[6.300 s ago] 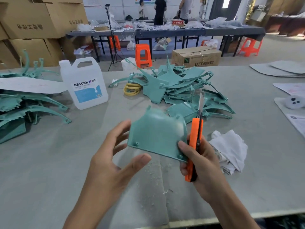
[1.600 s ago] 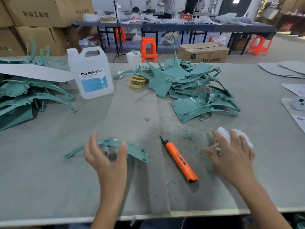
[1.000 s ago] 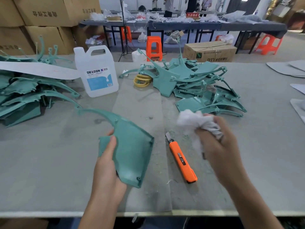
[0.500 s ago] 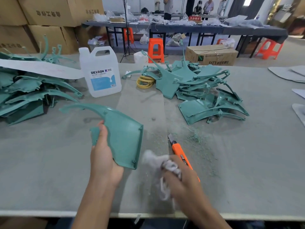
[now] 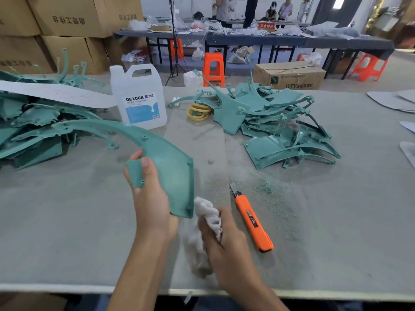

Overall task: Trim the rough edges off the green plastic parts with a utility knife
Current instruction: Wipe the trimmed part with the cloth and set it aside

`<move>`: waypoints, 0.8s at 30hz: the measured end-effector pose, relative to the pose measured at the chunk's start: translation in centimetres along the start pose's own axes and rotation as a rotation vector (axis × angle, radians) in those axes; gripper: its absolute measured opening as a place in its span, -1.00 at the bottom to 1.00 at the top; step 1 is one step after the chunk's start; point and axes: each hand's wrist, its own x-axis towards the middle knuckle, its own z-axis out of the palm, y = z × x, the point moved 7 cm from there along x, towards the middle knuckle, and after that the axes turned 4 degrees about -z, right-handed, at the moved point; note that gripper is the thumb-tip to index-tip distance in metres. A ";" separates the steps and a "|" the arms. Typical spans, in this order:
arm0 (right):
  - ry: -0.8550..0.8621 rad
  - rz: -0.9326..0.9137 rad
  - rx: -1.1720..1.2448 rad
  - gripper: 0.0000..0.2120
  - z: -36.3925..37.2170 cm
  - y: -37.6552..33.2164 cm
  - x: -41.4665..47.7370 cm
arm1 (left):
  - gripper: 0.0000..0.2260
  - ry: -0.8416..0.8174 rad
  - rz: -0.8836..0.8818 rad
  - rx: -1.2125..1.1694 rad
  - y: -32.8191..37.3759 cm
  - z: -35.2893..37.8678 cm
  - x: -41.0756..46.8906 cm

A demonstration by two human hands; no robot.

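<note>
My left hand [image 5: 150,205] grips a green plastic part [image 5: 173,167] with a long curved arm that reaches up to the left; the part is held above the table. My right hand [image 5: 224,241] holds a crumpled white cloth [image 5: 208,213] just below the part's lower corner. The orange utility knife [image 5: 252,218] lies on the table to the right of my right hand, blade end pointing away from me, with nobody holding it. Green shavings [image 5: 269,189] are scattered beside the knife.
A pile of green parts [image 5: 276,122] lies at the back right and another pile [image 5: 29,131] at the left under a white sheet. A DEXCON jug [image 5: 139,99] and yellow rings [image 5: 198,112] stand behind. The table's front edge [image 5: 67,288] is close.
My right hand set the knife down, picked up the cloth and brought it leftward beside the part. My left hand lifted the part off the table and has raised it a little more.
</note>
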 end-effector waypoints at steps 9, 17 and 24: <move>-0.051 -0.312 -0.051 -0.62 -1.1 -7.3 3.2 | -0.64 -0.318 -0.473 0.053 -4.9 2.3 -5.1; -0.013 -0.189 -0.290 -0.54 -2.0 -5.4 7.7 | -0.24 -0.508 -0.531 0.009 -4.2 2.8 -6.2; -0.073 -0.525 -0.288 -0.58 1.0 -7.9 0.9 | -0.39 -0.297 -0.486 0.123 -4.5 1.7 -4.5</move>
